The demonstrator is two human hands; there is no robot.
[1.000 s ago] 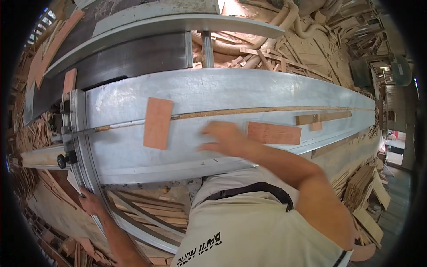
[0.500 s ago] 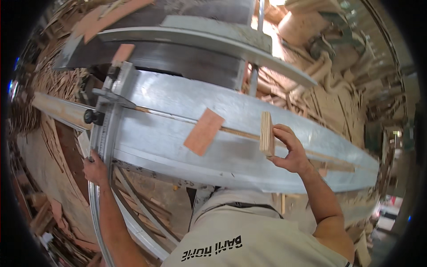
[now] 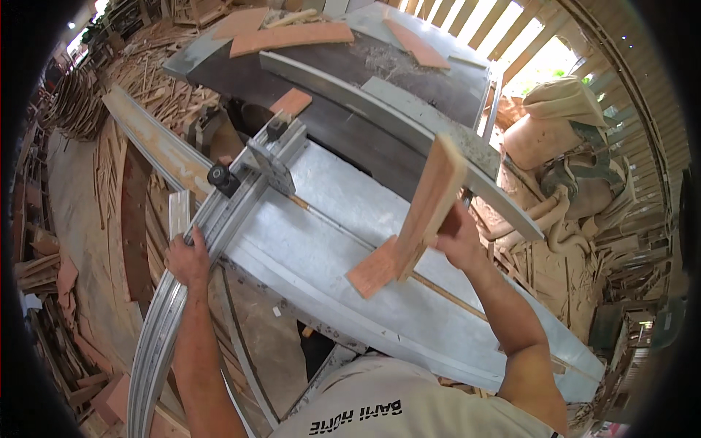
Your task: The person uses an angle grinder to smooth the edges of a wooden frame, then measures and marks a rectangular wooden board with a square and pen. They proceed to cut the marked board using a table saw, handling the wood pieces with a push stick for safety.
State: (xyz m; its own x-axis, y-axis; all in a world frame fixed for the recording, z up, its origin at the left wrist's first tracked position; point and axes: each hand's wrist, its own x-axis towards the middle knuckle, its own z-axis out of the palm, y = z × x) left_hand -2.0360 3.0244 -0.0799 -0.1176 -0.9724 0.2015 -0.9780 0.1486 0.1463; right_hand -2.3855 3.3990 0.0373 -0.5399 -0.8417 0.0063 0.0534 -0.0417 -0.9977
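Observation:
My right hand grips a plywood board by its right side and holds it tilted above the metal sliding table. The board hides part of a small reddish plywood piece lying flat on the table. My left hand is closed around the aluminium crosscut fence at the table's left end. Just beyond that hand, a black knob and a metal flip stop sit on the fence.
A long metal rip fence crosses the dark saw table at the back. Reddish offcuts lie on its far part. A dust collector with a cloth bag stands at the far right. Scrap strips cover the floor at left.
My right hand has moved forward with the plywood board, whose broad face now shows instead of its edge. My left hand stays on the fence. The whole view has turned.

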